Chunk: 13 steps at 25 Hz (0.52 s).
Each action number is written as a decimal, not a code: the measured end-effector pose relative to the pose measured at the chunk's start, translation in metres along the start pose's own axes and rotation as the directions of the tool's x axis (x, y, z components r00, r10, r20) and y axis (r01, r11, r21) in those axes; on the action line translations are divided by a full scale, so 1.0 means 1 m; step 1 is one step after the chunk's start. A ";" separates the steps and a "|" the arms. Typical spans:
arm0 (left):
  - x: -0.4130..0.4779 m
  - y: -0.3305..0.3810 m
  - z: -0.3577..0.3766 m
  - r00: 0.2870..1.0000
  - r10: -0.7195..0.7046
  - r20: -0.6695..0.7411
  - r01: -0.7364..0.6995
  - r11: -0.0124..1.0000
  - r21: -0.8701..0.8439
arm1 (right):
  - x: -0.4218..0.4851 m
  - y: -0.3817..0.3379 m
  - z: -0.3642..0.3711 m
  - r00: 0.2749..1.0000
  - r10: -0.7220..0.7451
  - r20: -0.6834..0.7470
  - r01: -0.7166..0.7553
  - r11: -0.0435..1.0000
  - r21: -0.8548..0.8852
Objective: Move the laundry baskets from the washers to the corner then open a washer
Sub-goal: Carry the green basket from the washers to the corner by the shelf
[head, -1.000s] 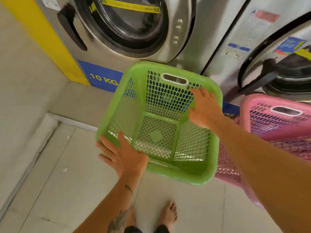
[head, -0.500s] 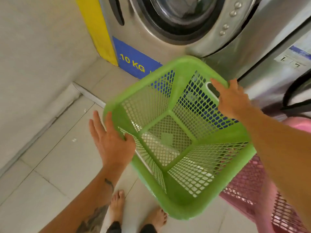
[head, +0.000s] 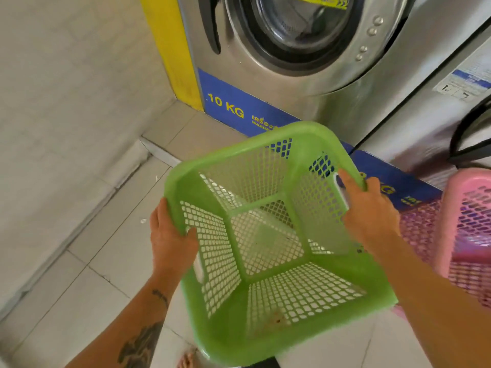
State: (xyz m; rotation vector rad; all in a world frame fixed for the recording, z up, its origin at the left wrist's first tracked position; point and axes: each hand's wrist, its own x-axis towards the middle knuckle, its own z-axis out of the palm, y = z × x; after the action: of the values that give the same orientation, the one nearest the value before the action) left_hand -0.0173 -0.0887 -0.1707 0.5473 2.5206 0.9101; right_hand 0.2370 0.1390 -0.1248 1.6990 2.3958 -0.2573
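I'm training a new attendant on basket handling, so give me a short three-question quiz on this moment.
1. True or false: both hands grip the green basket.
2. Which basket stands to the right of the green one? A) blue B) pink C) white
3. Fill in: the blue strip under the washer door reads "10 ___".

Key
1. True: the left hand clasps the left rim and the right hand holds the right handle slot.
2. B, the pink basket.
3. KG, printed on the blue label.
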 end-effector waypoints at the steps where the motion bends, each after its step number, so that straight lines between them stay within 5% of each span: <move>1: 0.008 -0.006 -0.014 0.998 0.034 0.054 -0.036 0.999 0.026 | -0.021 -0.008 0.006 0.998 0.058 0.024 -0.059 0.997 0.041; 5: 0.038 -0.034 -0.053 0.940 0.230 0.253 -0.266 0.956 0.120 | -0.103 -0.046 0.041 0.966 0.242 0.093 -0.254 0.957 0.139; 13: 0.078 -0.124 -0.031 0.884 0.384 0.266 -0.450 0.852 0.266 | -0.180 -0.094 0.168 0.953 0.261 0.154 -0.293 0.923 0.250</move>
State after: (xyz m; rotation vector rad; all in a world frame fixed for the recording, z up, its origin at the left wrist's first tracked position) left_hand -0.1262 -0.1546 -0.2500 1.2708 2.4078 0.5353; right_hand 0.2158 -0.0978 -0.2379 2.0504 2.0769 -0.6460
